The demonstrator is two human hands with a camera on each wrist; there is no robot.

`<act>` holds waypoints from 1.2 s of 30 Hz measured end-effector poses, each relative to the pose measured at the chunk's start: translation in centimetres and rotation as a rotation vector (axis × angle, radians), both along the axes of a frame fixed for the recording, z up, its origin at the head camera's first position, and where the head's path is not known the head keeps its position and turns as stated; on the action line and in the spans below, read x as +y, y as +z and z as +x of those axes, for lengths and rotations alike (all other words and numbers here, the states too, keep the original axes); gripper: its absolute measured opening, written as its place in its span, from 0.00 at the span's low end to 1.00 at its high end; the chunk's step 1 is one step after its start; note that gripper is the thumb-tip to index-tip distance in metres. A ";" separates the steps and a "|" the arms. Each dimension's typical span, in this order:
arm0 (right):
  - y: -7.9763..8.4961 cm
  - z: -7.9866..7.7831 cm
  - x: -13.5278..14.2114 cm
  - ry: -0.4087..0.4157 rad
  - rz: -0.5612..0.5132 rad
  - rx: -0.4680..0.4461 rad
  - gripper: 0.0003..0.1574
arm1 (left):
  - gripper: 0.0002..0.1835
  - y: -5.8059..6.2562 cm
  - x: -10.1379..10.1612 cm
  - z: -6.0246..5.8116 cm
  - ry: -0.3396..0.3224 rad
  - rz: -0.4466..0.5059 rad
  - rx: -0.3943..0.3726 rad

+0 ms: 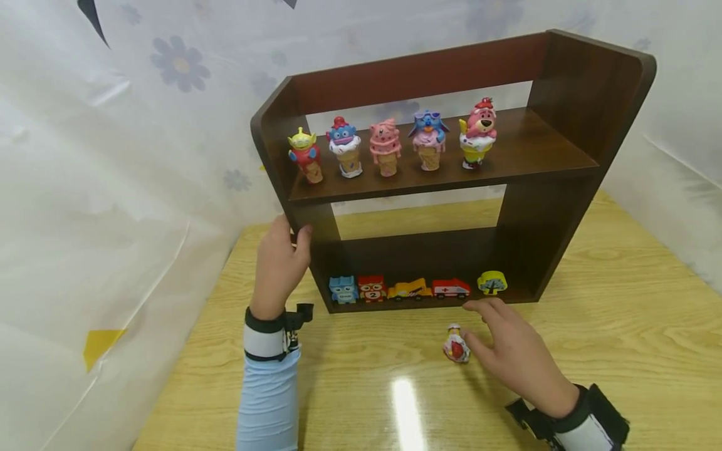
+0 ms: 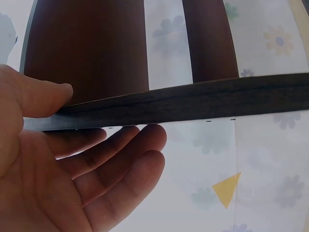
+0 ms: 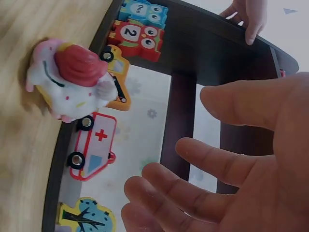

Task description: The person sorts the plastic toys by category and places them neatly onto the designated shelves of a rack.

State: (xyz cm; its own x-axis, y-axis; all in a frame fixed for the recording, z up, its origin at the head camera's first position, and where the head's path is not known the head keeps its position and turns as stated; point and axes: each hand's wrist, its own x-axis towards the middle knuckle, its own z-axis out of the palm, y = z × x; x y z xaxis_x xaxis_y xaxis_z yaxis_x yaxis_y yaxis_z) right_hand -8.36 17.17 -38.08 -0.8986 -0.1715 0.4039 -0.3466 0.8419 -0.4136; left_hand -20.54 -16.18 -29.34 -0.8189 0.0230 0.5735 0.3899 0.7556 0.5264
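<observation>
A dark brown wooden shelf [image 1: 570, 125] stands on the table. My left hand [image 1: 280, 266] holds its left side panel [image 2: 193, 101], thumb on the inner face and fingers along the outer face. My right hand [image 1: 516, 344] hovers over the table with loosely spread fingers and nothing in them. Just left of its thumb is a small ice-cream figurine [image 1: 455, 347], white and pink with a red swirl [image 3: 79, 65]; hand and figurine look apart in the right wrist view.
Several ice-cream character figurines [image 1: 385, 147] line the upper board. On the lower board stand a blue owl block [image 1: 343, 290], a red owl block [image 1: 372, 289], a yellow truck [image 1: 410, 289], an ambulance [image 1: 451, 288] and a tree block [image 1: 492, 282]. Flowered sheeting [image 1: 180, 62] hangs behind.
</observation>
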 end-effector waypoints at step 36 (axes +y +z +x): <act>-3.4 -0.4 -2.4 -0.108 0.139 -0.168 0.25 | 0.16 0.0 -0.1 0.0 -0.015 0.002 0.014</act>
State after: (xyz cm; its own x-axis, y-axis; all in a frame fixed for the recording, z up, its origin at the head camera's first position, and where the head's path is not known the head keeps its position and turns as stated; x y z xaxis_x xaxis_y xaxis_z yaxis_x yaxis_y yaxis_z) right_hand -8.74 14.81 -41.48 -0.9674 -0.1139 0.2262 -0.1872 0.9231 -0.3358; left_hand -20.55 -16.24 -29.30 -0.8106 0.0340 0.5846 0.4083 0.7485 0.5225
